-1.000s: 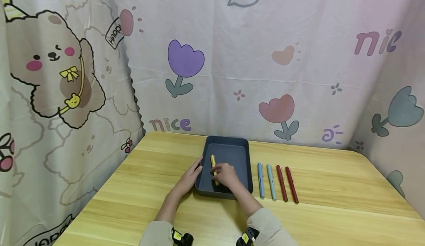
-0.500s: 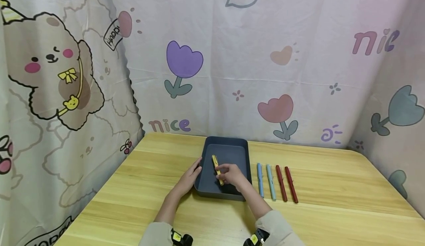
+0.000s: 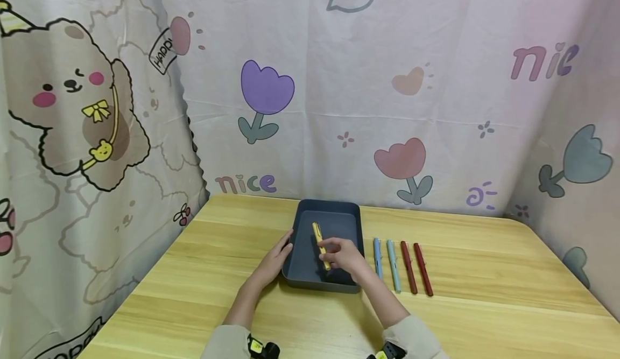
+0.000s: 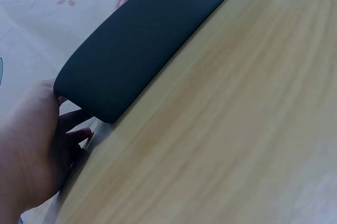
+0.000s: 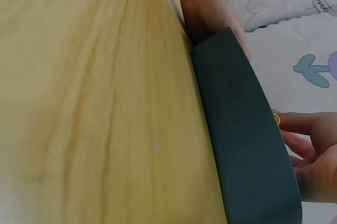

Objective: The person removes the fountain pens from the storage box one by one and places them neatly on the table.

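Over the dark grey tray, my right hand pinches a yellow pen between thumb and fingers. The pen slants, its far end pointing away from me; whether it touches the tray floor I cannot tell. In the right wrist view the tray wall hides most of the pen, and only a small yellow end shows beside the fingertips. My left hand rests against the tray's left side, fingers fairly straight along it. The left wrist view shows this hand touching the tray's edge.
To the tray's right, a blue pen, a light teal pen and two dark red pens lie side by side on the wooden table. A printed curtain hangs behind the table.
My right hand has moved to the right inside the tray, carrying the yellow pen with it. The left hand stays at the tray's left side.
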